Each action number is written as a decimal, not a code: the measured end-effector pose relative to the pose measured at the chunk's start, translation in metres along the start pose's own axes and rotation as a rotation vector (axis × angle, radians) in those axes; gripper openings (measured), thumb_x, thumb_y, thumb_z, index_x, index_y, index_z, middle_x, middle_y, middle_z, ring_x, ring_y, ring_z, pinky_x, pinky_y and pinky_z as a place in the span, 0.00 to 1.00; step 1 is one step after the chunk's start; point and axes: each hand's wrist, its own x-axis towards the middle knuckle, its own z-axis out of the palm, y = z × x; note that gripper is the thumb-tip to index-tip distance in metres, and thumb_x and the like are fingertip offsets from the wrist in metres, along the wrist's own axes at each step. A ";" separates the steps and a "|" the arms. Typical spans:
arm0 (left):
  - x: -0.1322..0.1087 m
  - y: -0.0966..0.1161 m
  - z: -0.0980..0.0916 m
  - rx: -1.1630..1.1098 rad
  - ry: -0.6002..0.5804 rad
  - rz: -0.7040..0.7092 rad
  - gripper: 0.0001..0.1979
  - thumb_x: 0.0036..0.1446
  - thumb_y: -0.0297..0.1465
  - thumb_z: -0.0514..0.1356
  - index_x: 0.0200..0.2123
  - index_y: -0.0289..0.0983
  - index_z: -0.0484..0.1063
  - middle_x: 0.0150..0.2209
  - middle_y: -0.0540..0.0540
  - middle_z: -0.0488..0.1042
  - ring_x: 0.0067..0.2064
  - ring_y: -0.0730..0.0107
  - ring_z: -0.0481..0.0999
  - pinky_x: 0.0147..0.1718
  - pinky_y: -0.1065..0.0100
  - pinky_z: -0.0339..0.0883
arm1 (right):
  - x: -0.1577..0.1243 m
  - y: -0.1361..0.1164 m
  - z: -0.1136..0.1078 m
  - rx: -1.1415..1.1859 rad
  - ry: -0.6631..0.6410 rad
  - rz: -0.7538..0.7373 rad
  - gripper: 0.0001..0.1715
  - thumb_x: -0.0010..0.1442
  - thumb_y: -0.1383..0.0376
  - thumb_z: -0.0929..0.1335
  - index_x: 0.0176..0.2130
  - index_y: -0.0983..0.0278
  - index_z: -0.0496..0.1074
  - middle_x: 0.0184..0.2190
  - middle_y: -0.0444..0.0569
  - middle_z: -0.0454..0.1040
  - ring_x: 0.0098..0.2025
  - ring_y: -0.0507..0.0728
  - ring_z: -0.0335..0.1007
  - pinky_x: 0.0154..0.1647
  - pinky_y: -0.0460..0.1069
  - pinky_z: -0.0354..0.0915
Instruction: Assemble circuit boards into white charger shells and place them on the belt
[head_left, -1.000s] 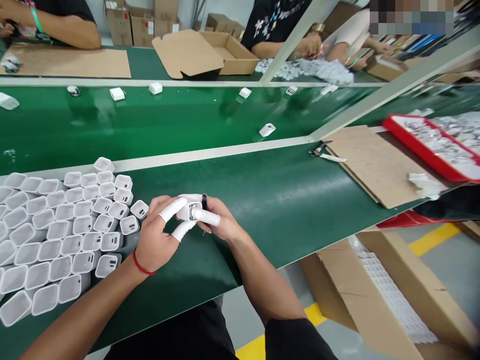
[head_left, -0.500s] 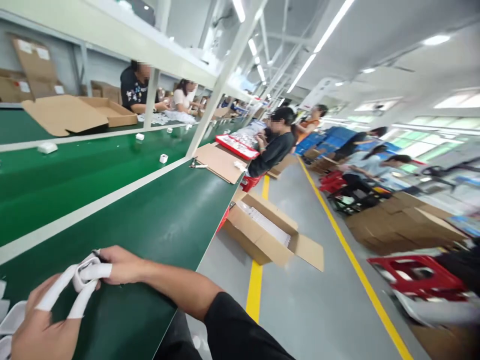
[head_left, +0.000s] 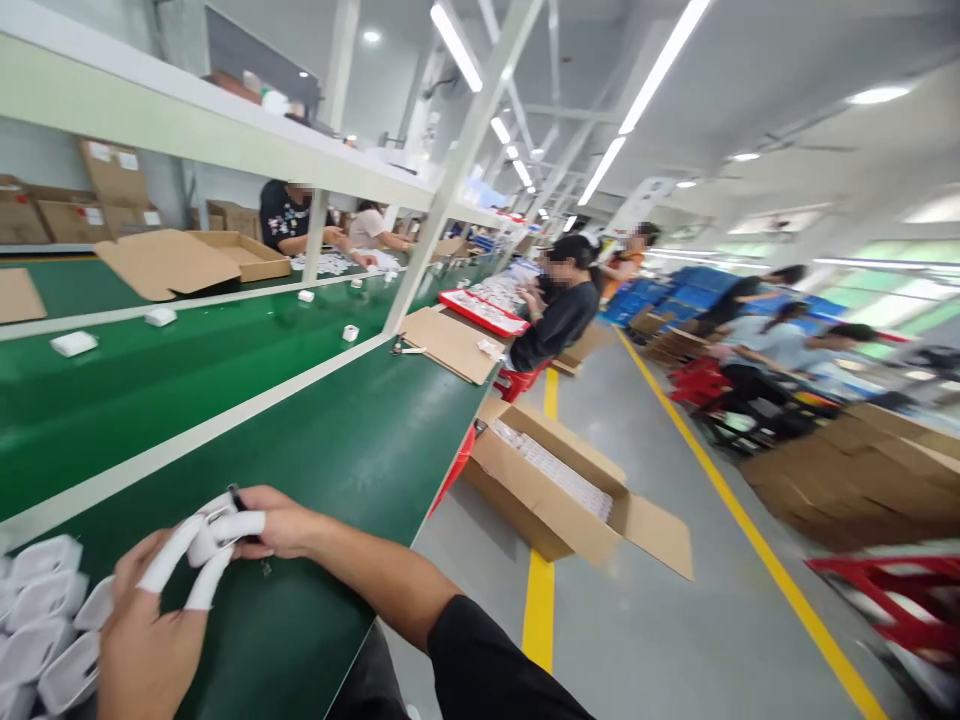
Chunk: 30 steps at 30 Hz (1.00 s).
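Note:
Both my hands meet at the lower left over the green table (head_left: 352, 450). My left hand (head_left: 150, 625) and my right hand (head_left: 274, 525) wear white finger cots and pinch one small white charger shell (head_left: 204, 535) between them. A thin dark object sticks up beside my right fingers. To the left of my left hand lie several more white charger shells (head_left: 45, 620), packed together with open ends up.
White parts ride the green conveyor belt (head_left: 150, 370) behind. An open cardboard box of white parts (head_left: 559, 480) stands on the floor at right. A seated person (head_left: 559, 310) works at a red tray (head_left: 480, 310) further along; other people sit across the aisle.
The view swung up from the table to the hall a second ago, then dipped slightly left. My hands keep hold of the same white shell, and the shell pile is back in view.

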 end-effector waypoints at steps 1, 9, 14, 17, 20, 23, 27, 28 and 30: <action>0.001 0.005 -0.001 0.035 -0.006 0.003 0.16 0.60 0.33 0.61 0.51 0.41 0.70 0.43 0.46 0.70 0.43 0.60 0.72 0.42 0.64 0.68 | -0.003 -0.001 0.005 0.008 0.030 -0.014 0.25 0.45 0.54 0.77 0.35 0.69 0.72 0.19 0.41 0.65 0.14 0.44 0.48 0.11 0.41 0.38; 0.011 0.025 -0.007 -0.101 -0.059 -0.035 0.13 0.63 0.28 0.57 0.51 0.37 0.70 0.44 0.42 0.73 0.48 0.60 0.70 0.48 0.60 0.69 | -0.017 -0.011 0.022 -0.081 0.178 -0.007 0.27 0.45 0.52 0.76 0.36 0.70 0.74 0.22 0.43 0.66 0.16 0.44 0.46 0.12 0.40 0.40; 0.009 0.024 -0.006 -0.150 -0.034 -0.161 0.14 0.58 0.25 0.59 0.49 0.35 0.71 0.41 0.41 0.74 0.48 0.59 0.70 0.47 0.57 0.71 | -0.019 -0.013 0.022 -0.234 0.195 0.083 0.32 0.49 0.49 0.74 0.42 0.72 0.74 0.18 0.41 0.61 0.16 0.44 0.43 0.12 0.41 0.39; 0.008 0.022 -0.004 -0.171 0.000 -0.272 0.16 0.55 0.23 0.61 0.48 0.34 0.71 0.42 0.41 0.74 0.47 0.59 0.71 0.48 0.57 0.71 | -0.019 -0.023 0.018 -0.431 0.210 0.089 0.37 0.54 0.47 0.72 0.53 0.71 0.69 0.19 0.43 0.64 0.15 0.46 0.46 0.12 0.41 0.42; 0.009 0.019 -0.002 -0.208 0.032 -0.386 0.19 0.52 0.21 0.61 0.48 0.36 0.71 0.43 0.42 0.74 0.47 0.59 0.72 0.49 0.57 0.72 | -0.016 -0.037 0.014 -0.624 0.192 0.037 0.40 0.52 0.49 0.74 0.56 0.67 0.67 0.23 0.46 0.70 0.17 0.49 0.54 0.16 0.44 0.57; 0.010 0.018 -0.001 -0.249 0.031 -0.450 0.18 0.53 0.20 0.59 0.48 0.36 0.72 0.43 0.42 0.75 0.47 0.60 0.73 0.49 0.58 0.72 | -0.010 -0.048 0.013 -0.743 0.097 0.047 0.36 0.48 0.51 0.77 0.51 0.66 0.72 0.30 0.51 0.75 0.26 0.55 0.67 0.32 0.51 0.71; 0.007 0.017 0.001 -0.293 0.043 -0.463 0.19 0.54 0.22 0.57 0.51 0.34 0.71 0.49 0.41 0.74 0.50 0.59 0.72 0.53 0.57 0.70 | 0.000 -0.054 0.008 -0.804 0.057 0.065 0.33 0.45 0.51 0.78 0.46 0.65 0.74 0.37 0.56 0.77 0.35 0.61 0.73 0.42 0.56 0.72; 0.006 0.018 0.003 -0.314 0.061 -0.471 0.21 0.54 0.22 0.57 0.53 0.33 0.69 0.52 0.39 0.72 0.51 0.59 0.72 0.54 0.58 0.70 | 0.003 -0.055 0.005 -0.834 0.065 0.053 0.32 0.45 0.51 0.78 0.45 0.65 0.75 0.36 0.56 0.77 0.33 0.61 0.73 0.40 0.56 0.73; 0.004 0.018 0.005 -0.336 0.103 -0.508 0.26 0.53 0.23 0.56 0.57 0.30 0.65 0.56 0.35 0.67 0.56 0.57 0.69 0.55 0.58 0.69 | 0.013 -0.056 -0.004 -0.943 0.131 -0.027 0.30 0.45 0.50 0.77 0.42 0.65 0.76 0.32 0.56 0.77 0.27 0.60 0.71 0.32 0.54 0.72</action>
